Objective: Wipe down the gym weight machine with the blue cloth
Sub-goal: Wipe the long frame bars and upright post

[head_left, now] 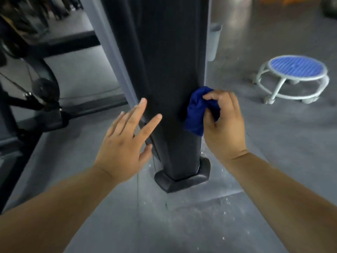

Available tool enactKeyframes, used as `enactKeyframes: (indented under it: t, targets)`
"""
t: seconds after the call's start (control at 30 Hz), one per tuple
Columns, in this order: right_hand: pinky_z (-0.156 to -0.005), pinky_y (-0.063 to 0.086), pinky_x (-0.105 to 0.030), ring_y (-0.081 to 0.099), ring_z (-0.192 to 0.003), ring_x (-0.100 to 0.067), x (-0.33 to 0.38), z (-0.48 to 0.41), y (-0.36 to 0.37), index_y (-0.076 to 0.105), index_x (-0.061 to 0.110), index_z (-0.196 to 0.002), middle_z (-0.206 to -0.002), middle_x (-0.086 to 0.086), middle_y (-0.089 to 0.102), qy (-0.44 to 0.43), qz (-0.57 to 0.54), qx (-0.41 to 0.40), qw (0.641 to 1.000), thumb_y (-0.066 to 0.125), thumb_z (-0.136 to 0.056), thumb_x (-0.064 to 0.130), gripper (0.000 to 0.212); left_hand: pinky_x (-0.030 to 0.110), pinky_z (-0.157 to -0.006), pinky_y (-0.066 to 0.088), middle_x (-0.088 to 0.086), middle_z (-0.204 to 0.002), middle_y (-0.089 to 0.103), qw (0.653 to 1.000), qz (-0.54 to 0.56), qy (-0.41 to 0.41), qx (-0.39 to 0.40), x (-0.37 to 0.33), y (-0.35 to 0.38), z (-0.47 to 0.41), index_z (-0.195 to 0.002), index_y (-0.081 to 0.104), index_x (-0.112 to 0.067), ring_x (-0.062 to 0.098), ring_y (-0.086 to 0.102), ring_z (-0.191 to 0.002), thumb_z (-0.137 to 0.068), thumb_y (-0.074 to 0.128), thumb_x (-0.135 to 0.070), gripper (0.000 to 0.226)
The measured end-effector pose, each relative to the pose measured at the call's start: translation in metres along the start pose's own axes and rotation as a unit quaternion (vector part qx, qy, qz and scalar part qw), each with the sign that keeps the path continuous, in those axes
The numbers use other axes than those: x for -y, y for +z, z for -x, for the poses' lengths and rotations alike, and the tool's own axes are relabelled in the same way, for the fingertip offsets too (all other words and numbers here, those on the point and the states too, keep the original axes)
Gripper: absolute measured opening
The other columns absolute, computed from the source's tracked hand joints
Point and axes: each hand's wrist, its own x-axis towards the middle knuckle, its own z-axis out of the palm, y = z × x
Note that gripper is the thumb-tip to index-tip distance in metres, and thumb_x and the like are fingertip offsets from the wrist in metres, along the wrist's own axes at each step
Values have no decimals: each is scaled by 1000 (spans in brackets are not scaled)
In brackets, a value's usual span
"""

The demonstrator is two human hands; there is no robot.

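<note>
Right hand (223, 123) presses blue cloth (197, 111) against black machine column (169, 70).

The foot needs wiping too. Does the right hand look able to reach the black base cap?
Probably yes: right hand holds the blue cloth on the column above the base cap, nothing between.

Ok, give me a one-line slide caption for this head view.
Right hand presses bunched blue cloth against the machine's dark upright column; open left hand braces beside it.
</note>
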Motion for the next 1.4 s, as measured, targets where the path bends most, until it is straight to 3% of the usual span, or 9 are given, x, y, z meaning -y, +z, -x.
enactKeyframes:
  t: [0.07,0.27,0.4,0.67,0.8,0.9,1.03,1.17,1.4]
  targets:
    - [-87,33,-2,43,-100,18,37,-31,-10,59,10,-110,-111,2,50,-7,-26,-22,999,52,-84,-10,34,38,-121,6,17,-159,18,999,-10,7,-43,18,-39,-32,-151,28,-22,33,27,-139,-89,55,-29,67]
    - [-89,34,-3,47,-102,13,142,-115,-37,51,26,-106,-108,14,47,-11,-94,-78,992,55,-89,-5,36,44,-121,9,14,-160,20,987,-56,40,-148,61,-172,-136,-150,30,-20,32,24,-145,-92,45,-33,61]
    - [-91,41,-17,52,-102,-4,196,-172,-53,42,39,-97,-108,11,47,-18,-140,-125,982,55,-90,-1,43,40,-122,5,11,-161,20,979,-101,50,-172,76,-241,-184,-148,32,-18,28,20,-146,-91,44,-34,61]
    - [-101,35,-8,50,-113,1,283,-291,-77,59,24,-105,-125,6,53,-67,-208,-172,961,54,-94,2,25,43,-122,10,8,-156,34,955,-210,88,-191,94,-333,-265,-145,42,-14,23,27,-145,-89,45,-37,61]
    - [-91,27,5,39,-108,27,286,-290,-76,56,28,-120,-131,23,46,-42,-257,-127,957,48,-99,21,24,44,-122,17,8,-150,43,938,-220,134,-230,102,-353,-291,-139,49,-12,25,34,-142,-89,49,-33,55]
    - [-85,24,9,33,-111,30,285,-288,-70,51,34,-109,-140,28,37,-51,-282,-110,952,53,-97,36,13,44,-121,19,10,-148,46,932,-209,153,-255,105,-350,-294,-137,49,-11,26,36,-140,-88,52,-31,53]
    - [-86,32,3,46,-118,11,303,-333,-73,47,33,-92,-146,18,42,-68,-307,-121,942,56,-98,32,11,44,-121,20,11,-145,48,925,-220,170,-259,109,-354,-297,-134,49,-13,27,38,-138,-87,54,-32,51]
    - [-91,43,-12,55,-111,-1,286,-326,-64,50,29,-119,-122,14,57,-124,-299,-134,937,56,-99,27,21,46,-120,20,12,-146,47,924,-239,178,-240,109,-355,-294,-134,49,-12,28,38,-138,-89,54,-30,49]
    - [-105,32,-14,43,-129,1,256,-298,-56,46,29,-138,-139,16,49,-93,-281,-76,952,50,-102,28,37,48,-120,22,14,-147,46,929,-257,185,-192,93,-359,-296,-134,48,-8,28,38,-139,-91,51,-28,48]
